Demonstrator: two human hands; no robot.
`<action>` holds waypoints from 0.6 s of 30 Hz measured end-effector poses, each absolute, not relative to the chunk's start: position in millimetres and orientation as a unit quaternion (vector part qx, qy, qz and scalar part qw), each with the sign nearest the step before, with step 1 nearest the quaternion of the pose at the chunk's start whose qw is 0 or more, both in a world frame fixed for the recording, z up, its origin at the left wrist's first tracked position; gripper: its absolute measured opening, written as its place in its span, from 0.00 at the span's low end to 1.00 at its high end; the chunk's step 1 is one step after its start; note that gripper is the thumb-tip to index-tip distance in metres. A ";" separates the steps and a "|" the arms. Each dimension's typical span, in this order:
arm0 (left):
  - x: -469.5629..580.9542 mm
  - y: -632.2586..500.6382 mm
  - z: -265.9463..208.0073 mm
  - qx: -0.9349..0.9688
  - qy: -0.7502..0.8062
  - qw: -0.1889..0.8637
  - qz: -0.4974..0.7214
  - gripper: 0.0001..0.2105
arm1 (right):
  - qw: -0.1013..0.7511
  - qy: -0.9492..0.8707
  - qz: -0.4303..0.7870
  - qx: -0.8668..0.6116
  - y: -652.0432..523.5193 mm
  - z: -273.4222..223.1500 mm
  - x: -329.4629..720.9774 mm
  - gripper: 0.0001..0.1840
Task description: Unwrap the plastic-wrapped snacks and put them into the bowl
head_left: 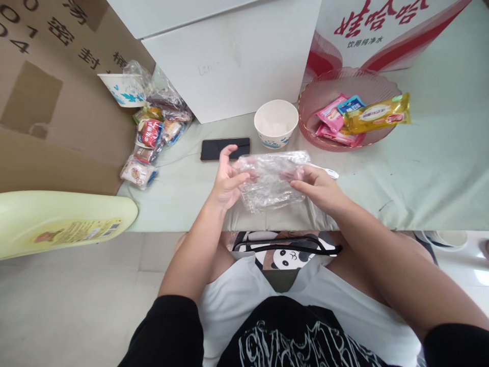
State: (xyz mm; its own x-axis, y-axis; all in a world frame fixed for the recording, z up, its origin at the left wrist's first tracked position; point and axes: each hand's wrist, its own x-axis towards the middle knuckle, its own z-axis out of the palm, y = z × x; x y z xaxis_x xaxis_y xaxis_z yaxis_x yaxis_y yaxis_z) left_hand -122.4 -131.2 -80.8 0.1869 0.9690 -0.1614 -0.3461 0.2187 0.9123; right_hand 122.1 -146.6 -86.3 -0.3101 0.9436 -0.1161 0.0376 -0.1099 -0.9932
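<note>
We note the left hand [226, 186] clamped on the left edge of a clear plastic wrap [273, 178], one finger raised; the right hand [321, 189] pinches its right side, thumb on top. We find the wrap crinkled, near the table's front edge, long axis left to right, right end angled slightly away. Just beyond: a paper bowl [275, 122] and a phone [214, 149], partly hidden by the left hand. The right hand partly covers a white item [329, 172]. Farther right, we log a pink basket [311, 109]; left, wrapped snacks [150, 133]; behind, a white box [237, 66] blocks the far side.
</note>
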 end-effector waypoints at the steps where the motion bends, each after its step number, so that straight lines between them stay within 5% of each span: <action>1: -120.6 -131.4 -79.9 0.363 0.403 0.680 0.494 0.34 | 0.391 -0.527 0.608 -0.446 -147.7 -85.5 120.6 0.21; 9: -107.8 -136.5 -82.1 0.368 0.458 0.748 0.308 0.26 | 0.416 -0.484 0.598 -0.485 -148.0 -89.6 115.0 0.21; 13: -111.6 -136.8 -80.6 0.388 0.460 0.726 0.332 0.29 | 0.426 -0.470 0.605 -0.481 -146.8 -85.6 117.6 0.17; 18: -115.6 -133.9 -78.3 0.354 0.462 0.686 0.436 0.16 | 0.379 -0.473 0.655 -0.452 -148.0 -84.2 118.1 0.18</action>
State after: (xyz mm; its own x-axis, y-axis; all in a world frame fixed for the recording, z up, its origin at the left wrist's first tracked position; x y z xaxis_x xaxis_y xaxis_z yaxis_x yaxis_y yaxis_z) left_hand -115.6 -133.9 -78.3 0.1928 0.9256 -0.3258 -0.2703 0.3693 0.8891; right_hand 118.1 -148.0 -84.2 -0.3040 0.9236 -0.2335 -0.0692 -0.2658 -0.9615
